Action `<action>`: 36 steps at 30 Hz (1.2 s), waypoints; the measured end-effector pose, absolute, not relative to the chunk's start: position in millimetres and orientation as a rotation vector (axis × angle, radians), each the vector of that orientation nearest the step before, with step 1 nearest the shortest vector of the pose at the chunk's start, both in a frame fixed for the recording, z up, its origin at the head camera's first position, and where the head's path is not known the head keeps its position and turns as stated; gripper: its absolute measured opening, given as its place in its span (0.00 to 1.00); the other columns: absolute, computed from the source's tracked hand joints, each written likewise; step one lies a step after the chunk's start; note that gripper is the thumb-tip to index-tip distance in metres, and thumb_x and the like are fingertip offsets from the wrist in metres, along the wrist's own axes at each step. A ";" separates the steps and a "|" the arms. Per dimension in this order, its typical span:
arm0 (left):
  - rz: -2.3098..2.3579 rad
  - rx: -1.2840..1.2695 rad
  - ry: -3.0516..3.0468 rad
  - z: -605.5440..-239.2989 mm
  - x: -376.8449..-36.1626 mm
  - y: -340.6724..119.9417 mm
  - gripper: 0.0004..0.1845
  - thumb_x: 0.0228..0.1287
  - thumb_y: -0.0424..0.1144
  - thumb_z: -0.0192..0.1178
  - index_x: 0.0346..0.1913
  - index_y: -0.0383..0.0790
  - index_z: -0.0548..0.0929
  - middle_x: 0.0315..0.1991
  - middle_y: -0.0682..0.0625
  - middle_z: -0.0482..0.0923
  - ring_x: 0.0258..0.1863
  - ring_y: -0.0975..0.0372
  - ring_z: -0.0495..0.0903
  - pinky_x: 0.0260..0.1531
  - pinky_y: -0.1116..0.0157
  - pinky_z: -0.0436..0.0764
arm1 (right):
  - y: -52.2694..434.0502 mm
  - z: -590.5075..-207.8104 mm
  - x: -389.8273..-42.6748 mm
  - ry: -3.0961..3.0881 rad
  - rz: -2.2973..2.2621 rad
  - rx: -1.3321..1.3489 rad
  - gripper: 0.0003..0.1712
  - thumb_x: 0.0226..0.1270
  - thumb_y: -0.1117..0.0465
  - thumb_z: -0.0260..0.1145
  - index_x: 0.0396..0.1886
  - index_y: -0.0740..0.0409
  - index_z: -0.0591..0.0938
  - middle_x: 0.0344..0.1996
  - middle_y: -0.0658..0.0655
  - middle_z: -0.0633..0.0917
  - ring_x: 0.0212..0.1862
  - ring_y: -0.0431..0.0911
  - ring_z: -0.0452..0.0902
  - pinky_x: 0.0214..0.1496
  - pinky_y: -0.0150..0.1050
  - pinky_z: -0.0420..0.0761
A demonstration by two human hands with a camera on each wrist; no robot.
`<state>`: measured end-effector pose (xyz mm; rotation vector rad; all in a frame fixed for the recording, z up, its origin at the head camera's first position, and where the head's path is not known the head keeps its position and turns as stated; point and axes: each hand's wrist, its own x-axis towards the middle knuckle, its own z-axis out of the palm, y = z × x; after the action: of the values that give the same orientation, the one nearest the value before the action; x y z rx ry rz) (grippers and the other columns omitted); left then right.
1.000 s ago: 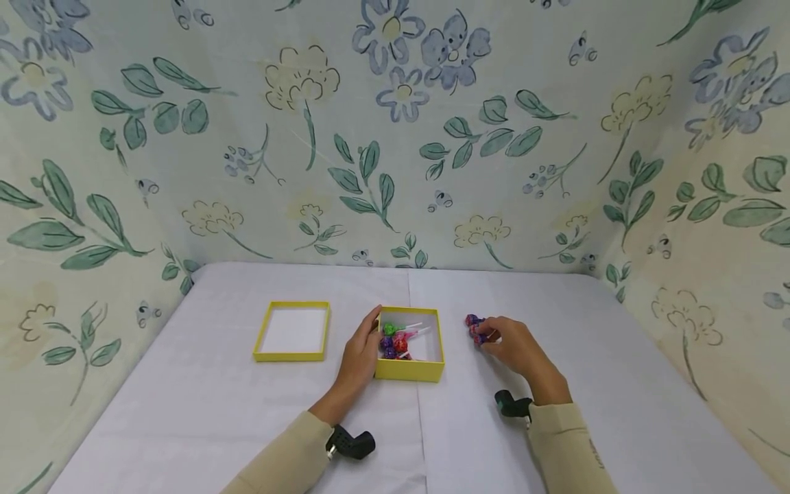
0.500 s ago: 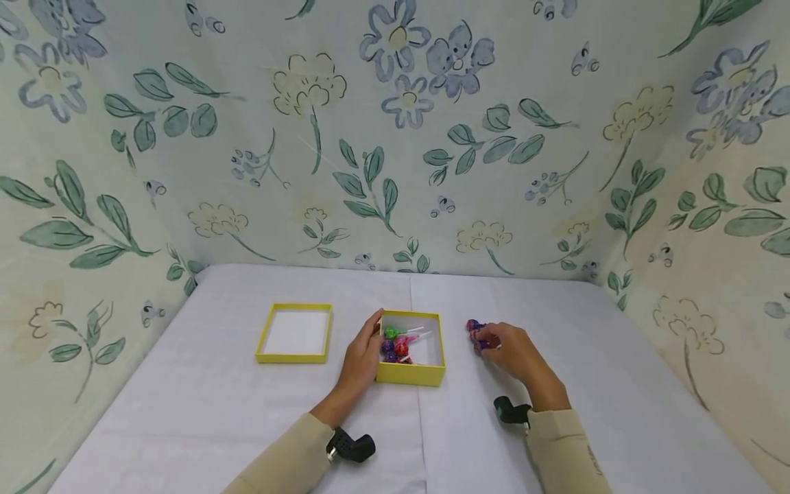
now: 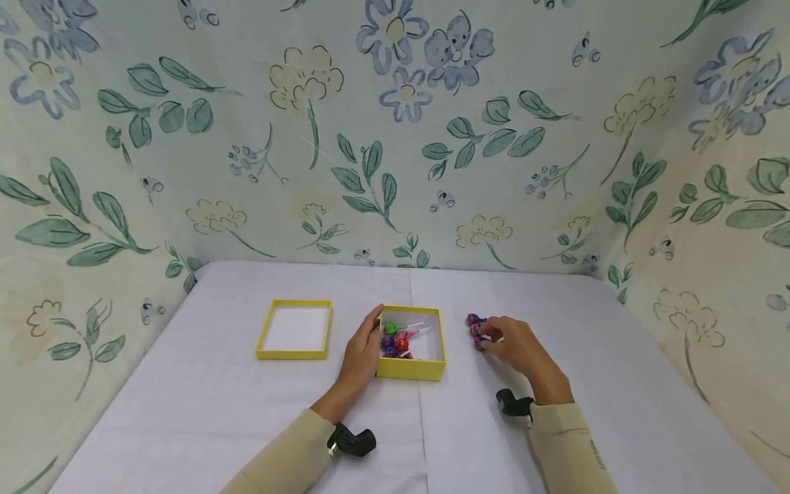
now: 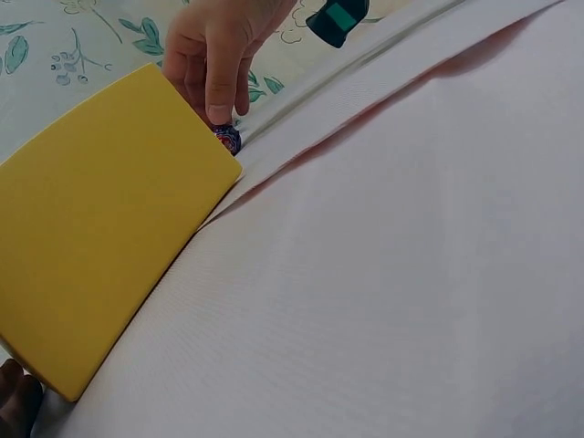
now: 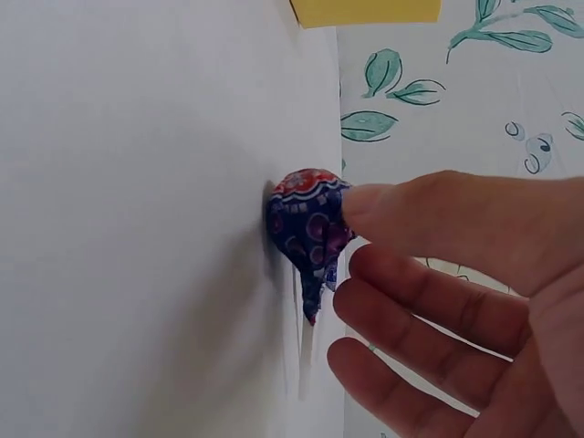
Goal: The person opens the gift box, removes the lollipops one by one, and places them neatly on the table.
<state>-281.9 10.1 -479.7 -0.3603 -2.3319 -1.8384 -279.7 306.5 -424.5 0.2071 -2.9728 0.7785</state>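
Observation:
A yellow-edged open box (image 3: 410, 370) stands at mid-table. Inside lie several wrapped lollipops (image 3: 401, 341), green, red and purple, with white sticks pointing right. My left hand (image 3: 359, 357) holds the box by its left side, fingertips at the back left corner; the box's yellow wall fills part of the left wrist view. Right of the box, my right hand (image 3: 515, 346) pinches at a short row of purple-and-red lollipops (image 3: 473, 320). In the right wrist view, my thumb presses on the wrapper of one lollipop (image 5: 306, 219) close to the table; its far side is hidden.
A shallow yellow-rimmed lid (image 3: 291, 355) lies to the left of the box, white inside. The table bears a white cloth (image 3: 185, 412) with a seam down the middle. Floral curtains (image 3: 370, 240) stand behind and at both sides.
The head view has shifted slightly. My right hand stays at the lollipop row with only small finger movement; my left hand and the box keep their place.

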 end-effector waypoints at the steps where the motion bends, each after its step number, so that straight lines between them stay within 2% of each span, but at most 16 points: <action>1: -1.839 -0.360 -2.332 -479.8 -282.1 10.1 0.27 0.74 0.38 0.40 0.73 0.58 0.60 0.73 0.53 0.59 0.70 0.56 0.61 0.69 0.55 0.60 | 306.7 -423.7 -279.7 -2.972 0.780 0.200 0.08 0.58 0.68 0.70 0.38 0.56 0.84 0.37 0.54 0.83 0.41 0.49 0.77 0.44 0.45 0.81; 15: -1.821 -0.335 -2.356 -481.4 -284.1 10.4 0.28 0.74 0.38 0.40 0.73 0.60 0.60 0.73 0.55 0.58 0.71 0.58 0.59 0.70 0.56 0.58 | 301.5 -415.8 -279.0 -2.948 0.782 0.222 0.08 0.60 0.65 0.69 0.40 0.57 0.84 0.37 0.53 0.83 0.42 0.49 0.77 0.44 0.46 0.81; 17: -1.814 -0.342 -2.351 -481.7 -283.4 9.1 0.28 0.74 0.38 0.40 0.74 0.57 0.60 0.73 0.55 0.58 0.71 0.58 0.59 0.70 0.56 0.57 | 298.6 -413.8 -279.0 -2.935 0.783 0.238 0.08 0.60 0.64 0.69 0.41 0.57 0.84 0.36 0.52 0.83 0.42 0.48 0.77 0.44 0.46 0.81; 23: -1.833 -0.378 -2.347 -480.6 -282.8 7.3 0.27 0.74 0.37 0.39 0.73 0.61 0.61 0.74 0.54 0.58 0.72 0.63 0.55 0.71 0.58 0.55 | 289.9 -405.2 -277.5 -2.889 0.783 0.258 0.10 0.62 0.61 0.69 0.42 0.59 0.84 0.36 0.52 0.83 0.42 0.48 0.78 0.44 0.45 0.83; 26: -1.845 -0.385 -2.349 -481.9 -283.7 8.6 0.27 0.74 0.37 0.39 0.72 0.62 0.61 0.74 0.52 0.57 0.72 0.63 0.55 0.71 0.58 0.55 | 285.7 -403.9 -277.0 -2.875 0.800 0.254 0.10 0.62 0.60 0.69 0.43 0.57 0.84 0.37 0.51 0.83 0.42 0.47 0.78 0.45 0.45 0.83; 36: -1.821 -0.402 -2.349 -480.7 -282.4 7.6 0.27 0.74 0.36 0.39 0.73 0.59 0.61 0.73 0.51 0.58 0.72 0.61 0.56 0.71 0.57 0.56 | 265.1 -397.0 -282.9 -2.800 0.836 0.301 0.16 0.62 0.56 0.70 0.47 0.56 0.83 0.37 0.52 0.84 0.41 0.48 0.79 0.44 0.44 0.84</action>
<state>-282.4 7.6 -480.7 -0.4023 -2.3489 -1.8210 -282.9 265.1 -397.0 0.3007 -2.7998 0.8356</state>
